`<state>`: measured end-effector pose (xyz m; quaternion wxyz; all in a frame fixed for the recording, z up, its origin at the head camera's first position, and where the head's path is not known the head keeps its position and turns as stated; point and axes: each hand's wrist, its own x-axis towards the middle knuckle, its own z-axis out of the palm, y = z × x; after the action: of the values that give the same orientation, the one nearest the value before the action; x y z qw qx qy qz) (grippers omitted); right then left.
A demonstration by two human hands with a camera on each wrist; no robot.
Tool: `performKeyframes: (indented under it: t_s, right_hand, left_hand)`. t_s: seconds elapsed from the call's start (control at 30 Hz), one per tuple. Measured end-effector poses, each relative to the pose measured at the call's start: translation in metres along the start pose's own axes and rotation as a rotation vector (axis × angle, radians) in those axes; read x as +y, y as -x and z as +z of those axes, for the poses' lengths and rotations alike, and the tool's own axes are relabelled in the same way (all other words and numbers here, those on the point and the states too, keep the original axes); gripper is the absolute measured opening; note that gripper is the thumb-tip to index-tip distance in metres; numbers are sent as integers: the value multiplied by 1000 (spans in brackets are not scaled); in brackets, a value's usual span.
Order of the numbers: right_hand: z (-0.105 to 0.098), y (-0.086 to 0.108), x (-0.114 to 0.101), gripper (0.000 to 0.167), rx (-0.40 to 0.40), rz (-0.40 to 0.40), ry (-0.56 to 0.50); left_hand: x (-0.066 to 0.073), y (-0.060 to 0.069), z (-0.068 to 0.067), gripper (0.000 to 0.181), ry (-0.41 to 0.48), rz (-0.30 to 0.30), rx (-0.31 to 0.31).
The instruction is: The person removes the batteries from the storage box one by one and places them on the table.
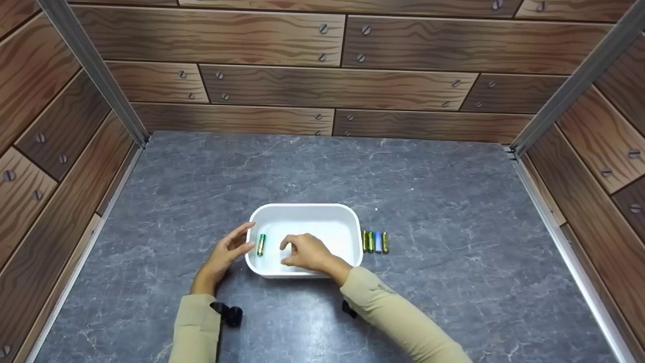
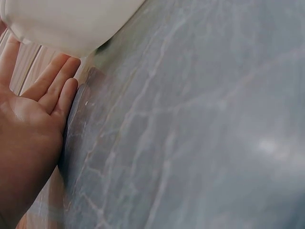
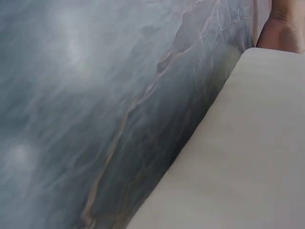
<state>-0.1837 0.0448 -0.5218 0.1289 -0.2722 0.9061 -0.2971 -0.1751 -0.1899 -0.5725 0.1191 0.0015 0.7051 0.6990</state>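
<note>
A white rectangular tub (image 1: 307, 207) with rounded corners stands on the grey surface. Inside it, by the left wall, lies a green battery (image 1: 261, 245). My left hand (image 1: 225, 254) is at the tub's left side, fingers spread and nearly straight at the rim; the left wrist view shows this hand (image 2: 35, 105) palm-on beside the tub's outer wall (image 2: 71, 24). Over the tub's inside is my right hand (image 1: 310, 252), thumb and forefinger bent with a gap between them and nothing visible there. In the right wrist view the tub's wall (image 3: 238, 143) hides that hand.
Just past the tub's right wall, several batteries (image 1: 378, 242) lie side by side in a row, green-gold and one blue. Wood-patterned panels (image 1: 282, 40) enclose the marbled grey tabletop (image 1: 453, 282) at the back and sides.
</note>
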Motion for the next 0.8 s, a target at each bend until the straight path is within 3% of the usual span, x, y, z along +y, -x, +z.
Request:
performKeyframes:
  t_s: [0.27, 0.63, 0.8]
  right_hand:
    - [10, -16, -11, 30, 19, 34, 24]
    - [21, -35, -13, 47, 69, 172, 10]
    - [25, -40, -16, 54, 69, 186, 32]
  left_hand:
    - [0, 0, -1, 55, -11, 23, -11]
    - [-2, -1, -2, 58, -23, 31, -43]
    - [-2, 0, -3, 58, -10, 19, -26]
